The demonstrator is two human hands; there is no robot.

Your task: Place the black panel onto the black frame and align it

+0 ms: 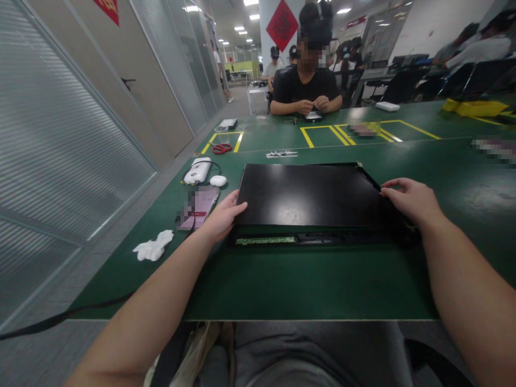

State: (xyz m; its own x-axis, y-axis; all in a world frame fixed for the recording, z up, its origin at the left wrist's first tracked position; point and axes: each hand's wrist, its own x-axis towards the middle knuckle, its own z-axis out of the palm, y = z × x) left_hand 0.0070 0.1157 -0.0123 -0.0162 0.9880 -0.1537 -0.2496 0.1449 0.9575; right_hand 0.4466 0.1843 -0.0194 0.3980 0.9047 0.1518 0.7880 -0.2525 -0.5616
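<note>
A dark, glossy flat panel (302, 196) lies over a black frame (338, 237) on the green table. Along the frame's near side a green circuit strip (266, 241) shows. My left hand (226, 215) grips the panel's left edge, its thumb on the top face and its other fingers partly hidden. On the opposite side, my right hand (411, 201) has its thumb and index finger pinched at the frame's right edge. The panel sits shifted to the left of the frame's right side.
Left of the panel are a phone (199, 208), a white earbud case (218, 181), a white device with a cable (197, 171) and crumpled tissue (153, 246). Red scissors (222, 148) and white strips (281, 154) lie beyond. A person (307, 80) sits across the table (322, 290).
</note>
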